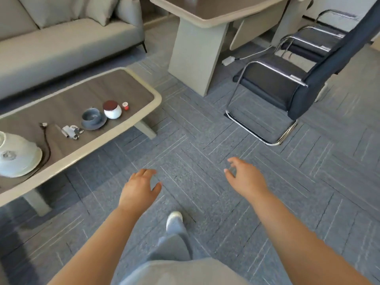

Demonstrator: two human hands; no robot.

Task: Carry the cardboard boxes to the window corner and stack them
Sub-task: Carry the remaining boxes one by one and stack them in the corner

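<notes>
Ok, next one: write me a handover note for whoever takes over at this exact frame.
Left hand: open, fingers relaxed, holding nothing.
Right hand: open, holding nothing.
Both hover over the grey carpet, between the coffee table and the black chair.
No cardboard box and no window corner in view.
Done: cannot tell from this view.
Left: find the boxes, carry them to the window corner, stack them.

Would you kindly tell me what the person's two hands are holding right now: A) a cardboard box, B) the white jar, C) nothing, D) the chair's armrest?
C: the left hand and the right hand both hover with relaxed, spread fingers above the carpet, touching nothing.
</notes>
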